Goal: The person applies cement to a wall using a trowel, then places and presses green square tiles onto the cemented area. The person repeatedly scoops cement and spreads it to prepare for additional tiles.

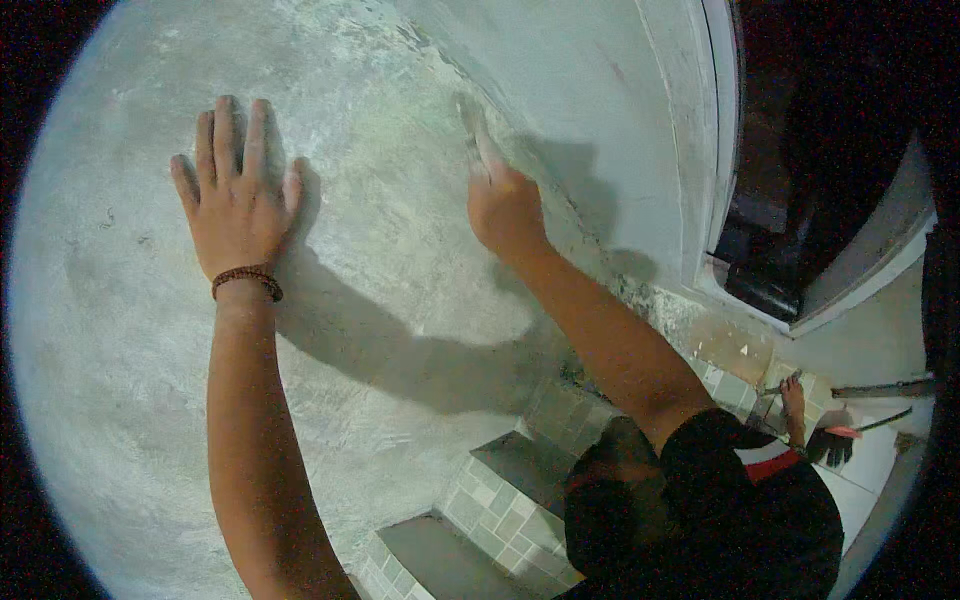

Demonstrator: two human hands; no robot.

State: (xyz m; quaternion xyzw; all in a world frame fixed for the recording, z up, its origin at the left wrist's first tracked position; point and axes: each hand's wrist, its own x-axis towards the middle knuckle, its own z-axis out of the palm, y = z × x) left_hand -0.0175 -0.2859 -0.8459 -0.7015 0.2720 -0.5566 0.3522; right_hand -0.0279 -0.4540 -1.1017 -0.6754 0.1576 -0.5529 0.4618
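Observation:
My left hand (238,205) lies flat against the grey plastered wall (130,320), fingers spread, with a beaded bracelet (247,280) at the wrist. Farther right, my right hand (507,210) is closed around a thin, flat scraper (468,122). Its pale narrow blade points up along the wall, close to a rough, whitish ridge (430,50) where the plaster surface changes. My fingers hide most of the handle. Whether the blade touches the plaster, I cannot tell.
Below are steps with tiled risers (490,505) and grey treads (455,560). A pale frame (725,150) edges a dark opening at right. At lower right, a bare foot (793,400) and a dark-bristled brush (832,445) show on the tiled floor.

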